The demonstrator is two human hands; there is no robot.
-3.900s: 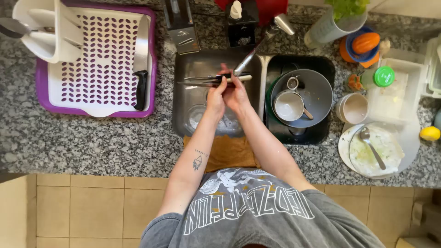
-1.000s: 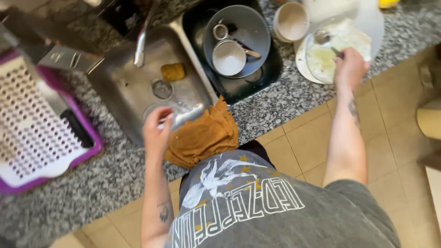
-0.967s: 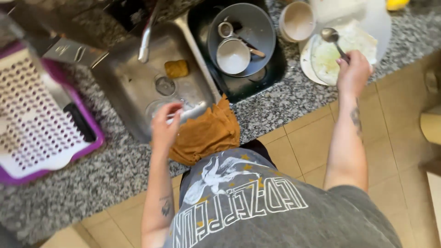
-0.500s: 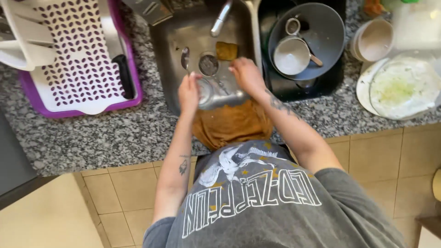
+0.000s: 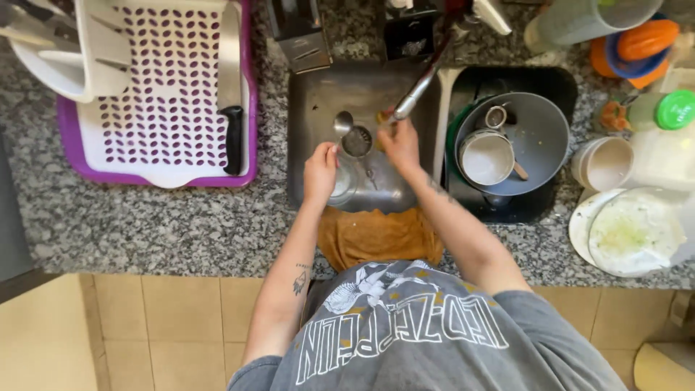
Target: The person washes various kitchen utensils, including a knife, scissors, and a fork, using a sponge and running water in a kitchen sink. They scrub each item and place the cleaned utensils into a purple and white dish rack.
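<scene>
Now left hand point(image 5: 321, 169) grips spoon point(image 5: 343, 124), right hand point(image 5: 400, 141) grips sponge point(image 5: 381, 118), mid-sink point(image 5: 311, 94).

Spoon point(image 5: 343, 123): metal, shiny, bowl upward in the view, held over the steel sink basin just beside the round drain; its handle runs down toward the left hand point(image 5: 321, 172), which grips it. Sponge point(image 5: 381, 118): small, yellowish, mostly hidden, pinched at the fingertips of the right hand point(image 5: 400, 142) under the tap spout, close to the spoon's bowl
</scene>
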